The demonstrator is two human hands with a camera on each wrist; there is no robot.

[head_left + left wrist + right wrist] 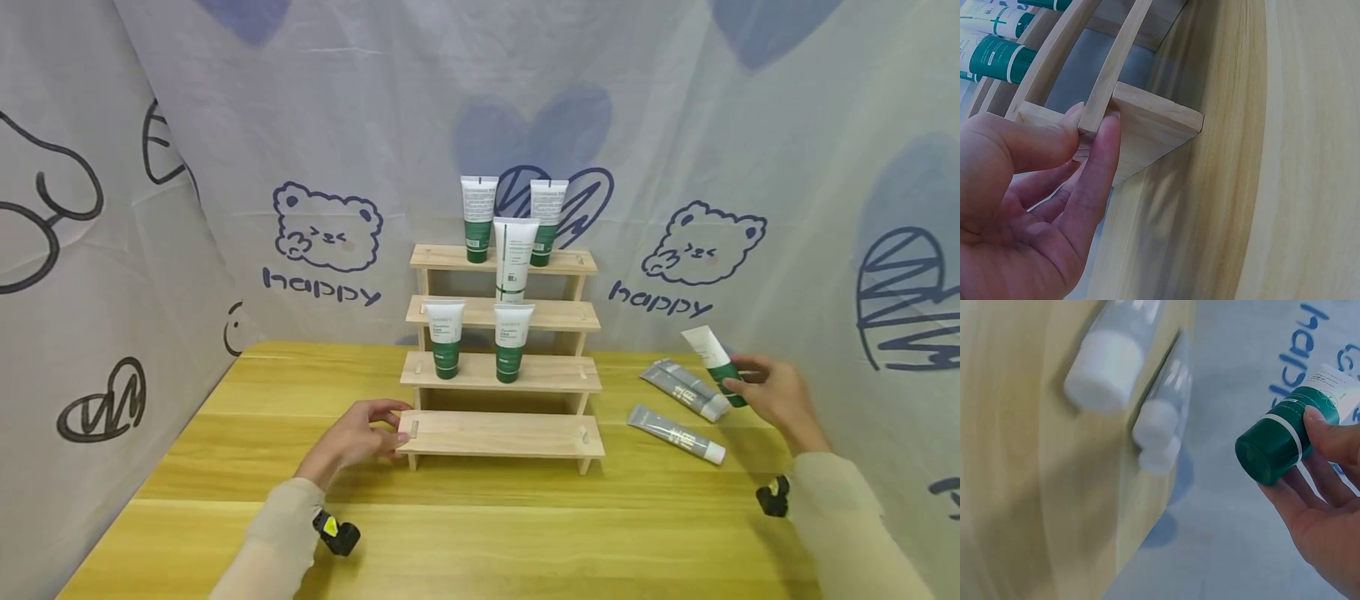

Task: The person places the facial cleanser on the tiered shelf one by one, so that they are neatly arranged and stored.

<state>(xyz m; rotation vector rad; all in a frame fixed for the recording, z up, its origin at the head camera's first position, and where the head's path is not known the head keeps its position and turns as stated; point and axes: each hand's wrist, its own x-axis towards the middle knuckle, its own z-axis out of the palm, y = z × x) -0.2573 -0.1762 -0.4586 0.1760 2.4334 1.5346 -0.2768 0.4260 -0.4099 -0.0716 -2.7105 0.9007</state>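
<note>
A stepped wooden display rack [501, 435] stands mid-table, with several white-and-green tubes on its upper steps. My left hand [365, 432] pinches the left end of the lowest step; in the left wrist view, thumb and fingertips grip the board's end [1094, 115]. Over at the right, my right hand [776, 398] holds a white-and-green squeeze tube [712, 357] tilted, its cap end low. The right wrist view shows the tube's green cap [1266, 450] with the thumb [1329, 437] against its side. Beneath and left of that hand lie silver tubes [678, 435] with white caps.
On the third step up, a taller white tube [516, 258] stands in front of two tubes on the top step. Two shorter tubes [446, 337] stand on the second step. A printed curtain [322, 125] hangs behind the wooden table [525, 542] and along its sides.
</note>
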